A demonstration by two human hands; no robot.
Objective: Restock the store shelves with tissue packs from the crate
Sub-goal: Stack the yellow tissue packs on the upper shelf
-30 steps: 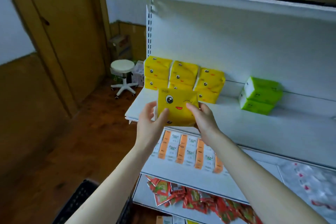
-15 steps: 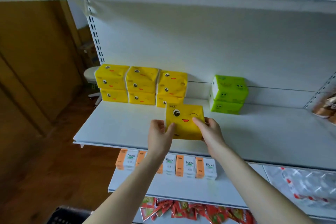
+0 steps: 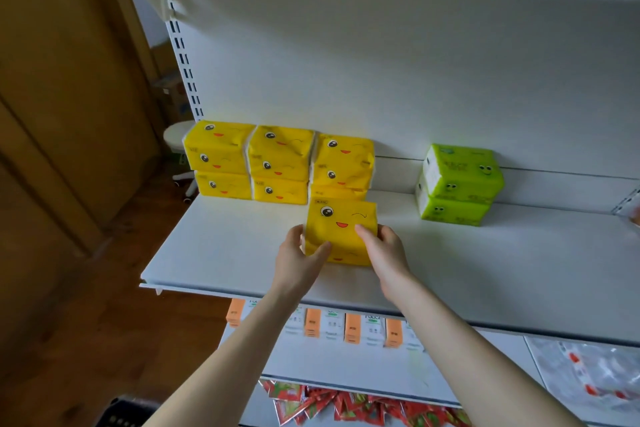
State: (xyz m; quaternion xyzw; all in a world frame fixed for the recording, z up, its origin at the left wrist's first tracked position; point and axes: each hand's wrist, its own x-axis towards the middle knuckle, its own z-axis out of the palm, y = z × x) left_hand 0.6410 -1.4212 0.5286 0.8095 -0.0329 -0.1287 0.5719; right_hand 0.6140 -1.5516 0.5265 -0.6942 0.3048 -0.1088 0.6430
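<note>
Yellow tissue pack [image 3: 341, 222] between left hand [image 3: 298, 260] and right hand [image 3: 386, 253], both curled round its sides.

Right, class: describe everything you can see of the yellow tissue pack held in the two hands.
The yellow tissue pack is a soft, squarish block in glossy yellow wrap, printed with a cartoon face: one round eye, one wink, a red-orange smile. It faces the camera, roughly upright. The left hand grips its left edge, the right hand its right edge. It is low over the white shelf, just before the right-hand stack of yellow packs; whether it touches either cannot be told.
</note>
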